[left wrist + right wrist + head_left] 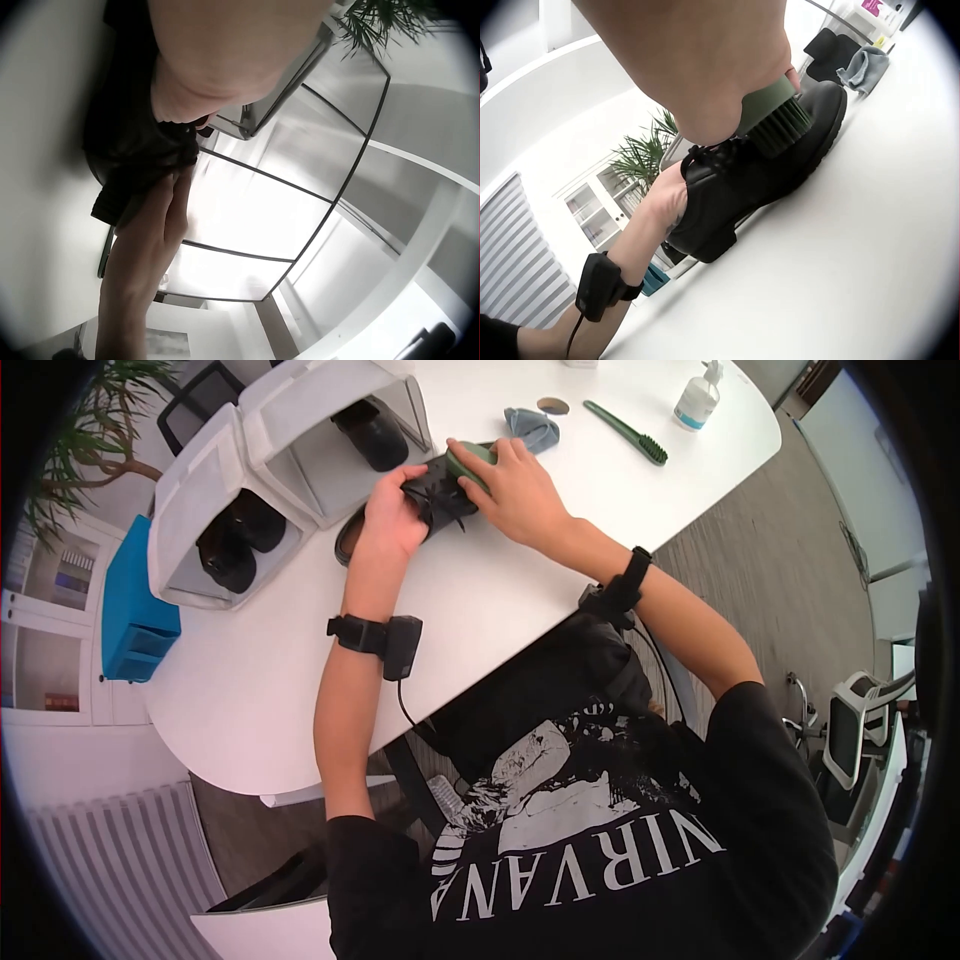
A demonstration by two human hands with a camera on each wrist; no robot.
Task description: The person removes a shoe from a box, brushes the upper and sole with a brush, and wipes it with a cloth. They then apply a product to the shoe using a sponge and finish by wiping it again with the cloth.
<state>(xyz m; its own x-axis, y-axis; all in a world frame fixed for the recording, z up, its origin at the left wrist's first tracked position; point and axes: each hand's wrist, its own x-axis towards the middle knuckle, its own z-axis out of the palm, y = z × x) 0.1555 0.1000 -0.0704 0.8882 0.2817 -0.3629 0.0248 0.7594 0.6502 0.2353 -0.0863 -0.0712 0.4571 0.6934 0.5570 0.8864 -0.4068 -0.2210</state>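
Note:
A black lace-up shoe (724,184) is on the white table, its toe pointing away to the right in the head view. My left hand (393,515) grips it near the ankle opening and laces. My right hand (520,492) holds a green brush (472,463) with its fingers curled round the block. In the right wrist view the dark green bristles of the brush (769,109) touch the shoe's upper, between laces and toe. The left wrist view shows the shoe (127,120) dark, with the brush hidden there.
Two white boxes stand at the left, one holding a pair of black shoes (228,555), the other a black shoe (372,435). Beyond the hands lie a grey-blue cloth (532,429), a long green brush (628,434) and a pump bottle (697,402). A teal organizer (138,605) stands beyond the boxes.

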